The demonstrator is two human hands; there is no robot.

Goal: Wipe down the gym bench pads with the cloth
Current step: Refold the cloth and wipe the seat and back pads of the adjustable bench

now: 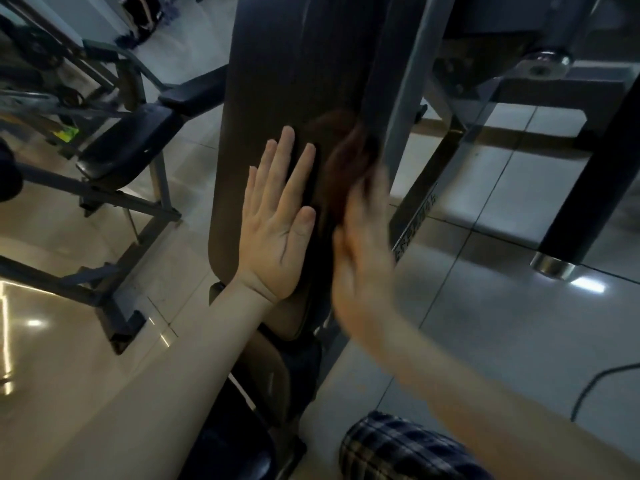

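Left hand (pixel 277 233) flat on back pad (pixel 277 81), fingers straight. Right hand (pixel 363 244) blurred against brown cloth (pixel 346 157); I cannot read its grip.

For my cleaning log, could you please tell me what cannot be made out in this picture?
Head view:
right hand: motion blur hides its fingers and grip.
cloth: a blurred brown smear, edges unreadable.
bench pad: top cut off by the upper edge.
left hand: lies flat, covering the pad beneath it.

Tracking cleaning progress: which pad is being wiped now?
The tall brown pad in the middle: left hand flat on it, right hand pressing the cloth to it. The black pads at left are untouched.
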